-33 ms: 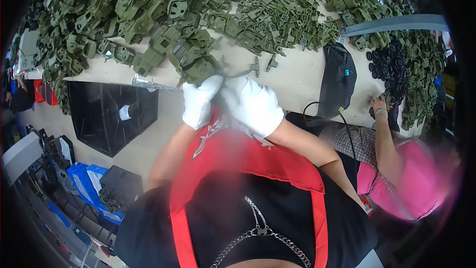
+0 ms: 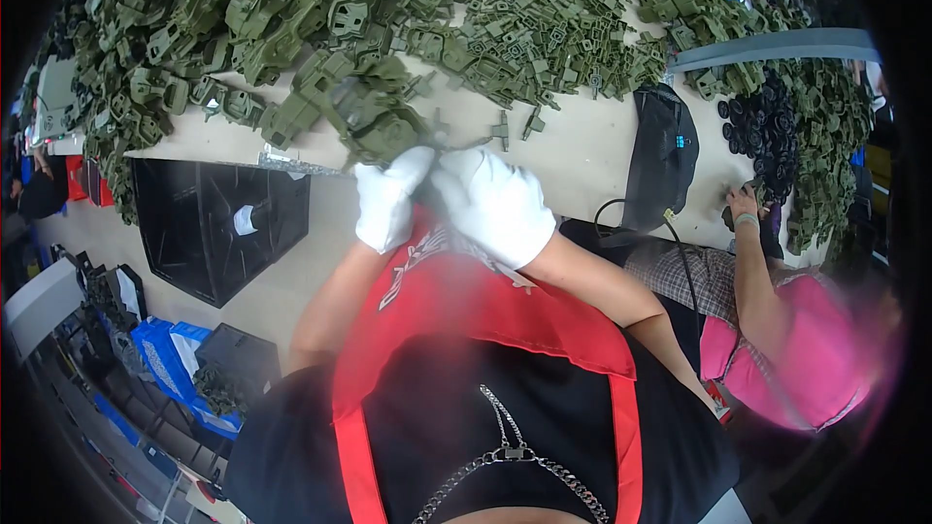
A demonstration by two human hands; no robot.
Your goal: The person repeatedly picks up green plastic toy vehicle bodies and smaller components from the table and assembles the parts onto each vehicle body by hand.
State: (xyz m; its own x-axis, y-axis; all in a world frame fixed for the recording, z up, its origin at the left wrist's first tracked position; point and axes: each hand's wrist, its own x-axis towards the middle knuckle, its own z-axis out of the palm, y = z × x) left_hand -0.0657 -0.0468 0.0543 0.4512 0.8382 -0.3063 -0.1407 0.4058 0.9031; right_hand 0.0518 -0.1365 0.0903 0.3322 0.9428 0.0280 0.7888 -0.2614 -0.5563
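Across a pale counter (image 2: 582,160) spread heaps of olive-green moulded plastic pieces (image 2: 267,56). At its near edge, one blurred, chunky olive-green part (image 2: 381,126) sits against the person's white-gloved left hand (image 2: 386,202), whose fingers curl inward. Close beside it bends the white-gloved right hand (image 2: 493,204), its fingers mostly hidden; how firmly either hand grips anything cannot be told. Rightward lies a long black object (image 2: 662,155).

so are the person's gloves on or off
On: white gloves cover both the left hand and the right hand, and bare forearms show just below them.
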